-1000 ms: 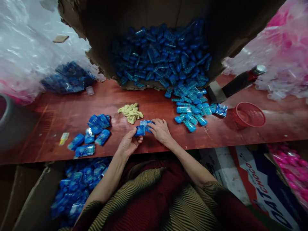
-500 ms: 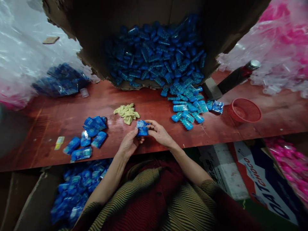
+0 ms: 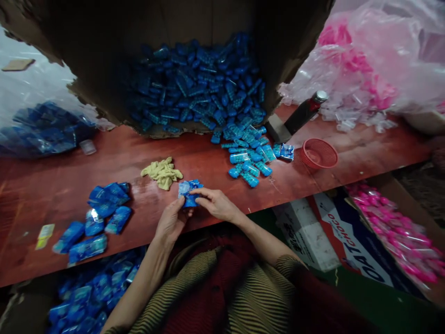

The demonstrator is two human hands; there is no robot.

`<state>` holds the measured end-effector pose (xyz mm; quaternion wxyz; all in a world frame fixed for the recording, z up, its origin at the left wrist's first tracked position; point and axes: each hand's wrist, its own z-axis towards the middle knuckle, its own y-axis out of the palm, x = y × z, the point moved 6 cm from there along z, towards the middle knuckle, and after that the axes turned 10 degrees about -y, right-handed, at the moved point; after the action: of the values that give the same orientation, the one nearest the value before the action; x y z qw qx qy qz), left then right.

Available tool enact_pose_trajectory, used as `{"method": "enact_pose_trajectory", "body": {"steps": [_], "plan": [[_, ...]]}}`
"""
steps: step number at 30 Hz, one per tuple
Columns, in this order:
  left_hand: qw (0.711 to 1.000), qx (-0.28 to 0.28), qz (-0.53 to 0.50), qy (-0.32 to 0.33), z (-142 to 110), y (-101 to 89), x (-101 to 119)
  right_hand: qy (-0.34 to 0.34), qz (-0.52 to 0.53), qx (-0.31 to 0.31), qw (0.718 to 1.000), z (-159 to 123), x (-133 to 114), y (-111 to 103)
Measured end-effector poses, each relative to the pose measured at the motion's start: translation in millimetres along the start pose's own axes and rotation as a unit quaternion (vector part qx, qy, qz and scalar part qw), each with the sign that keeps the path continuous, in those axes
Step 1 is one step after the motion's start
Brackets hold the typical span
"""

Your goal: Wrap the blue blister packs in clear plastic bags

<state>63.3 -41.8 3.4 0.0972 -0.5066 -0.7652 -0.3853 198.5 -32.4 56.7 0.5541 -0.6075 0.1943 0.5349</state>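
The blue wrappers [image 3: 191, 186] you held looked like thin, glossy plastic film, as did the packets [image 3: 86, 248], whose surfaces threw back bright highlights. Your tabletop [image 3: 201, 157] was smooth, with a streaky, satiny sheen; the yellow cloth [image 3: 162, 173] on it was matt and crumpled. Before you were small bottles [image 3: 239, 157] of clear, shiny plastic and a matt cardboard box [image 3: 187, 23], its edges torn rough. The red basket [image 3: 319, 152] appeared to be moulded plastic, the bags [image 3: 401, 46] were filmy and glossy, a silvery cap [image 3: 320, 96] shone like metal, and your garment [image 3: 189, 269] was dull, ribbed-looking cloth.
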Motion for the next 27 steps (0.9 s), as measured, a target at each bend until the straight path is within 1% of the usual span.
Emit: {"method": "enact_pose_trajectory", "body": {"steps": [1,2,3,4,5,6,7,8,11,14,16,18,21,24,26,27], "plan": [[1.0,0.007,-0.003,-0.009,-0.4,-0.1,-1.3,-0.007,-0.079,-0.023,0.997,-1.1,2.3,-13.2],[1.0,0.015,-0.005,-0.021,-1.3,0.1,-2.5,0.012,-0.177,-0.032,0.984,-2.3,8.5,-29.4],[0.999,0.024,-0.009,-0.034,-2.7,0.7,-3.6,0.052,-0.273,-0.038,0.96,-3.7,17.7,-46.5],[0.998,0.032,-0.014,-0.047,-4.3,1.6,-4.4,0.103,-0.355,-0.041,0.928,-5.3,27.9,-63.1],[0.997,0.04,-0.022,-0.059,-6.0,3.0,-5.2,0.139,-0.412,-0.053,0.899,-6.0,36.6,-75.5],[0.996,0.045,-0.031,-0.07,-7.7,4.7,-5.9,0.158,-0.448,-0.07,0.877,-5.5,43.8,-83.3],[0.995,0.05,-0.04,-0.08,-9.1,6.3,-6.6,0.167,-0.471,-0.087,0.862,-4.0,49.6,-87.3],[0.993,0.055,-0.05,-0.087,-10.3,7.7,-7.2,0.164,-0.484,-0.105,0.853,-1.4,53.7,-87.6],[0.991,0.059,-0.071,-0.1,-11.9,9.4,-8.5,0.124,-0.491,-0.142,0.85,9.2,57.9,-78.8],[0.989,0.053,-0.084,-0.109,-11.1,7.1,-9.9,0.106,-0.489,-0.138,0.855,16.7,57.0,-73.9],[0.988,0.05,-0.088,-0.116,-9.8,4.9,-11.1,0.108,-0.49,-0.117,0.857,17.9,55.4,-75.2],[0.988,0.054,-0.085,-0.119,-8.6,3.3,-12.2,0.108,-0.496,-0.114,0.854,17.0,54.2,-75.8],[0.988,0.063,-0.074,-0.121,-7.7,3.4,-12.9,0.118,-0.503,-0.144,0.844,16.1,55.7,-74.6],[0.989,0.062,-0.068,-0.12,-7.7,4.8,-12.4,0.151,-0.501,-0.168,0.835,19.3,59.9,-77.1],[0.989,0.059,-0.07,-0.117,-7.6,4.3,-11.9,0.164,-0.498,-0.171,0.834,23.2,61.7,-80.6],[0.989,0.058,-0.071,-0.116,-7.5,3.6,-11.9,0.164,-0.493,-0.162,0.839,25.3,61.7,-82.9]]}}
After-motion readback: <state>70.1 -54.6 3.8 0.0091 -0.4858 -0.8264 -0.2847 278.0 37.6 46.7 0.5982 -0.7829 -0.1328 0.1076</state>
